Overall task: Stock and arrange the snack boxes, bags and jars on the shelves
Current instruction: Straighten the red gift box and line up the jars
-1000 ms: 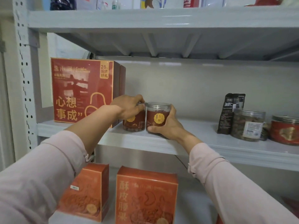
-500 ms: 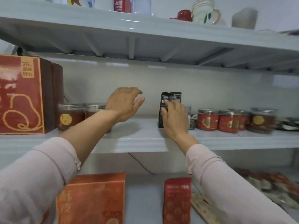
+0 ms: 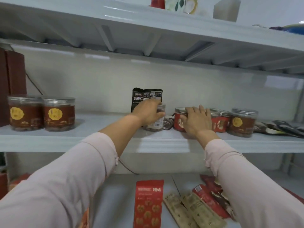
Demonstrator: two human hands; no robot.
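On the middle shelf (image 3: 98, 140), my left hand (image 3: 148, 112) curls round a clear jar with a white label (image 3: 157, 124), in front of an upright black snack bag (image 3: 144, 96). My right hand (image 3: 197, 120) lies over a red-labelled jar (image 3: 178, 120), fingers spread across its lid and front. To its right stand another red jar (image 3: 219, 120) and a brown jar with a yellow seal (image 3: 241, 122). Two brown jars with yellow seals (image 3: 26, 112) (image 3: 59, 113) stand at the shelf's left.
A dark red box (image 3: 11, 83) stands at the far left. Flat dark bags (image 3: 283, 127) lie at the shelf's right end. Below, a red bag (image 3: 148, 203) and several flat packets (image 3: 194, 209) lie on the lower shelf. Mugs (image 3: 181, 4) sit on the top shelf.
My view swung right. My left hand moved from the air onto the clear jar by the black bag. My right hand shifted from the black bag onto the red jar.
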